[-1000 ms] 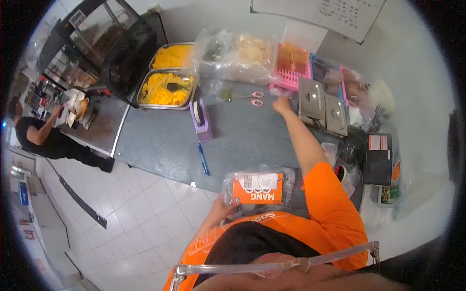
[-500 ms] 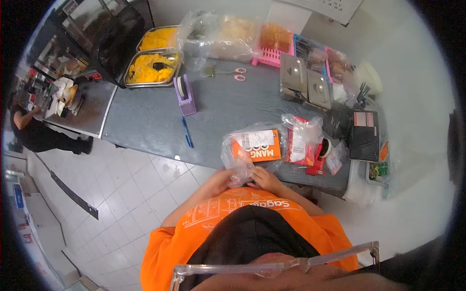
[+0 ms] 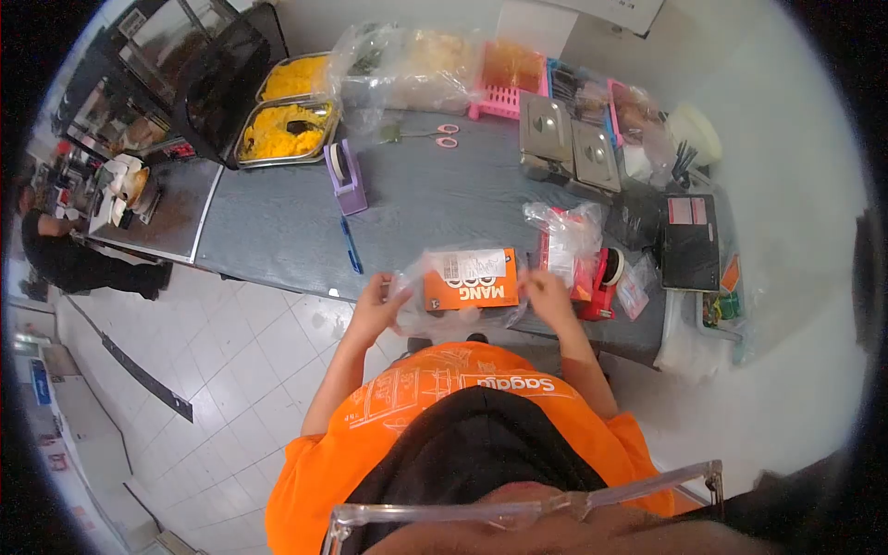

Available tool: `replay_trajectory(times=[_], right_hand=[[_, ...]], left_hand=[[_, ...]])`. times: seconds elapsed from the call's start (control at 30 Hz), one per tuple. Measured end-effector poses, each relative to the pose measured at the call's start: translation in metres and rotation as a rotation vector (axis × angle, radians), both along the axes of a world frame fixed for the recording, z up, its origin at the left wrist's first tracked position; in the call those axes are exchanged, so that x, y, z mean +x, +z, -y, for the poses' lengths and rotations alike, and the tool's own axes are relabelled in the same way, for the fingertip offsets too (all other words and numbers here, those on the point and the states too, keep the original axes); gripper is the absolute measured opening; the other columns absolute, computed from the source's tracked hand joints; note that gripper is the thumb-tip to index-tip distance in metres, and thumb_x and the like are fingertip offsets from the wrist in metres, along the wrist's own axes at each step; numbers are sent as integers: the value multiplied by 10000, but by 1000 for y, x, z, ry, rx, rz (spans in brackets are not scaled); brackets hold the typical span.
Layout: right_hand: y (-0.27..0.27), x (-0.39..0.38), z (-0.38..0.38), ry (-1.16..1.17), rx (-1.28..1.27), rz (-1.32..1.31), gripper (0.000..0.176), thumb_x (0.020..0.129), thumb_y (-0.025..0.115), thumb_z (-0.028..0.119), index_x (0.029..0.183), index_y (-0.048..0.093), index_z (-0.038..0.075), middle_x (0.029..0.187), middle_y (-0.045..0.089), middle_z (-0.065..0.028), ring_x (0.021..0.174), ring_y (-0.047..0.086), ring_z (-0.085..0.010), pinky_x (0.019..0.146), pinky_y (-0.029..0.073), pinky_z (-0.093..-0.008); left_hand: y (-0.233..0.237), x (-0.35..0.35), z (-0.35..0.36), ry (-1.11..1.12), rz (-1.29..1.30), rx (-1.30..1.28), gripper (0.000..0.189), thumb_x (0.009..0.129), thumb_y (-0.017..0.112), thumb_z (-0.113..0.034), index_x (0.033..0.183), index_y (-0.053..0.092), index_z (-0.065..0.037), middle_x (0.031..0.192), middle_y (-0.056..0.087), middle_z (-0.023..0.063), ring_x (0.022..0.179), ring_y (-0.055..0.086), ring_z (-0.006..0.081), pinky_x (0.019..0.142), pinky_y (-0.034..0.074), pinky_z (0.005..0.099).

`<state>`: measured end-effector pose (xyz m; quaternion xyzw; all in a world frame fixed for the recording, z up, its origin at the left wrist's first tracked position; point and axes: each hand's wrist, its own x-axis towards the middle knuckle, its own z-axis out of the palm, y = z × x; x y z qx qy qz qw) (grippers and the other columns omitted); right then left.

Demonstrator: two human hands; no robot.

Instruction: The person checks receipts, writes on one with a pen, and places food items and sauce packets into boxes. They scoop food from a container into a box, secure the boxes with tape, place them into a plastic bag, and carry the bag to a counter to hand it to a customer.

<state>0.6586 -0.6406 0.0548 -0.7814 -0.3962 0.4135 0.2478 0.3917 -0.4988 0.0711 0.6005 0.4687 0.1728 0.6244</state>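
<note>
An orange box (image 3: 462, 294) with a white paper slip (image 3: 474, 265) on top lies inside a clear plastic bag (image 3: 435, 321) at the table's front edge. My left hand (image 3: 377, 303) is closed on the bag's left side. On the right, my right hand (image 3: 546, 292) pinches the bag's other side, close to the box's right edge. Just beyond my right hand are a red package in clear plastic (image 3: 564, 250) and a red tape dispenser (image 3: 599, 298).
On the grey table (image 3: 277, 217) are a blue pen (image 3: 351, 245), a purple tape dispenser (image 3: 348, 180), scissors (image 3: 446, 136), trays of yellow food (image 3: 287, 132), lidded steel containers (image 3: 546, 129) and a black tablet (image 3: 690, 242). Another person (image 3: 69, 259) stands at the far left.
My hands have moved apart from the bag's near end to its two sides, and the bag is spread wider around the orange box. The view has shifted slightly.
</note>
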Motion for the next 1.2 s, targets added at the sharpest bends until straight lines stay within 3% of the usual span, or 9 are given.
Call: replay_trajectory(times=[0.23,0.33,0.63,0.7,0.83,1.0,1.1,1.17,1.2], right_hand=[[-100,-20,-14,-268,309,275,415,822,496,238,1085,455,-81,1050,500,-242,969,502,-296,834,396,-386],[-78,-15,0,-410,-66,-560,385,825,539,266,1098,489,-1,916,567,-113,864,522,-176,743,413,-270],[3,0,12,-334,295,-451,192,819,555,213,908,511,49,724,519,-12,550,464,-78,454,358,-220],[45,8,11,-180,185,-292,121,823,532,160,847,461,65,697,501,-1,547,459,-61,444,351,-193],[86,45,-2,-236,577,-508,123,812,521,133,824,418,68,665,488,1,533,447,-44,432,355,-187],[42,22,-5,30,353,619,357,811,545,184,1105,447,7,949,556,-100,820,559,-141,629,459,-247],[-30,-9,14,-37,447,527,504,804,564,185,1219,368,-22,1092,515,-144,969,534,-199,737,463,-295],[-7,-30,18,-355,419,-852,374,820,547,169,1131,444,-12,960,556,-86,884,557,-184,747,471,-321],[-9,-26,23,-360,416,-856,374,820,547,169,1131,444,-12,960,556,-86,884,557,-184,747,471,-321]], left_hand=[[6,-15,-5,87,175,-81,203,817,554,-187,916,465,-33,647,459,10,467,431,81,332,407,239],[-4,-16,-1,81,137,0,196,833,537,-212,891,473,-35,654,464,8,467,442,84,342,393,238],[2,0,-10,78,122,32,168,817,550,-162,827,519,3,699,519,34,585,502,103,486,420,243],[13,-1,-17,71,-40,711,140,787,571,-121,779,538,15,703,525,45,648,515,110,535,429,249],[65,-3,-34,173,145,769,110,761,577,-83,771,548,23,727,536,52,667,521,110,556,427,244],[94,-6,-24,-212,209,323,90,760,539,8,847,555,25,722,576,43,680,539,100,645,427,228],[82,-13,-16,-244,263,220,103,788,543,-54,863,551,16,712,580,39,666,543,93,611,419,226],[82,-17,-10,-185,294,88,111,815,538,-95,860,551,6,700,582,40,649,548,93,595,418,227],[80,-20,-8,-187,289,83,111,815,538,-95,860,551,6,700,582,40,649,548,93,595,418,227]])
